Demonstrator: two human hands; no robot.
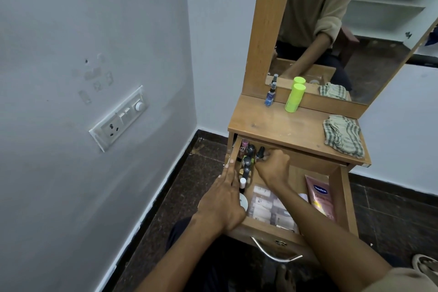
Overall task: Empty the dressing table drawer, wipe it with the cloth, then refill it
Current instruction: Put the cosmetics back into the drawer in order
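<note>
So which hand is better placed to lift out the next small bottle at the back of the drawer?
The right hand: its fingers are already among the small bottles at the back left of the drawer. The left hand lies along the drawer's left wall, fingers straight, seemingly steadying it.

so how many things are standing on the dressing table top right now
3: a blue spray bottle and a green bottle by the mirror, and the cloth lying at the right edge.

— Drawer [342,187]? 
— Wooden, pulled fully open, metal handle [275,252] in front; small bottles [247,161] along left wall, pink tube [320,195] at right.
— Cloth [342,135]? 
— Checked, crumpled, on tabletop [284,125], right side.
</note>
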